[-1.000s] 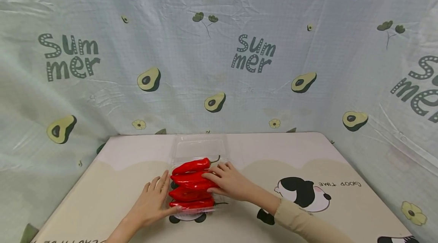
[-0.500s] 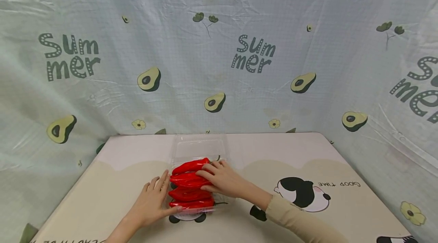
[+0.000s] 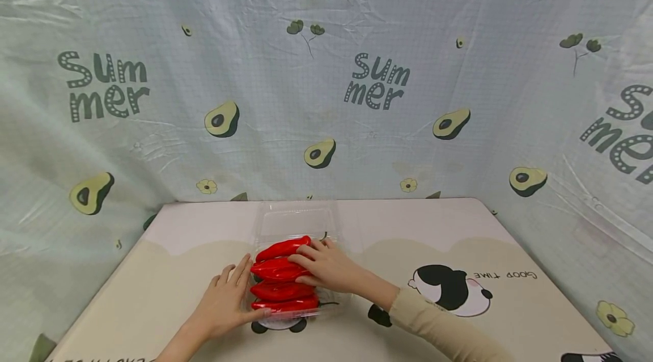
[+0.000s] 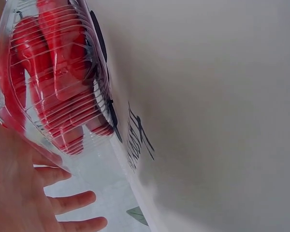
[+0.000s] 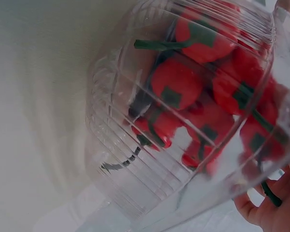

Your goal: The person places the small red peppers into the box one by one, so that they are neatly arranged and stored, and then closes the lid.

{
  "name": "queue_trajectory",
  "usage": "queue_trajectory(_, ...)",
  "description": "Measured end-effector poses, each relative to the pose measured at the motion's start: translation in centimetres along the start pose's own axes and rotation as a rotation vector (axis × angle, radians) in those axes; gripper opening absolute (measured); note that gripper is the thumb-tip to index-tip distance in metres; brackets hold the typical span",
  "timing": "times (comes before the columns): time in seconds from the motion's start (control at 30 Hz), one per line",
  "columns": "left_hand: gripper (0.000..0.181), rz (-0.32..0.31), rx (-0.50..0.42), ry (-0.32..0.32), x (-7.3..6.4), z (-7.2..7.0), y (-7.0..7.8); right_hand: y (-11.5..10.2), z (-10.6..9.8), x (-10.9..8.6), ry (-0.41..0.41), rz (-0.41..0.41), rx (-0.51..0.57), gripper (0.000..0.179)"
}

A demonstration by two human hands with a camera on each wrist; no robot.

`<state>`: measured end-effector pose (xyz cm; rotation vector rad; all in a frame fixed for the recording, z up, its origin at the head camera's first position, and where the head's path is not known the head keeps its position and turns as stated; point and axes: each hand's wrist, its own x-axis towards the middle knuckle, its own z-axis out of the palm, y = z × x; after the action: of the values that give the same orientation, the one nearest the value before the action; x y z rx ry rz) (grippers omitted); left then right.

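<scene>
A clear plastic clamshell box point(image 3: 296, 314) in the head view holds several glossy red chili peppers with green stems, lying crosswise in a stack of rows. My left hand point(image 3: 221, 305) steadies the box at its left side, fingers straight along the wall and thumb at the near corner. From the right, my right hand point(image 3: 329, 268) reaches over the box and holds a red chili pepper point(image 3: 272, 269) by its stem end, fingers bent over it. In the right wrist view, more peppers point(image 5: 176, 84) show through the ribbed wall, under the upper ones.
The box's clear lid point(image 3: 296, 217) lies open toward the far table edge. A printed mat point(image 3: 408, 226) with cartoon figures covers the table. Patterned curtain sheeting point(image 3: 270, 84) hangs behind and along both sides.
My right hand has shifted a little to the left, and the pepper under its fingers has slid left with it. The left hand has stayed in place at the box.
</scene>
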<state>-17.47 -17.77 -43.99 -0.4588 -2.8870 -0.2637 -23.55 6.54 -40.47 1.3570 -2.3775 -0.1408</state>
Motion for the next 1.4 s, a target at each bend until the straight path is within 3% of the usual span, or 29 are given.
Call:
queue_trajectory(0.43, 0.103, -0.020, 0.005, 0.002, -0.1, 0.1, 0.0, 0.2, 0.5, 0.4, -0.018, -0.015, -0.049, 0.040)
queue_trajectory(0.93, 0.104, -0.014, 0.009, 0.013, -0.1, 0.1, 0.0, 0.2, -0.2, 0.7, -0.026, -0.031, -0.119, 0.038)
queue_trajectory(1.4, 0.103, -0.002, 0.017, 0.025, -0.1, 0.1, 0.0, 0.3, -0.8, 0.6, -0.052, -0.003, -0.063, 0.045)
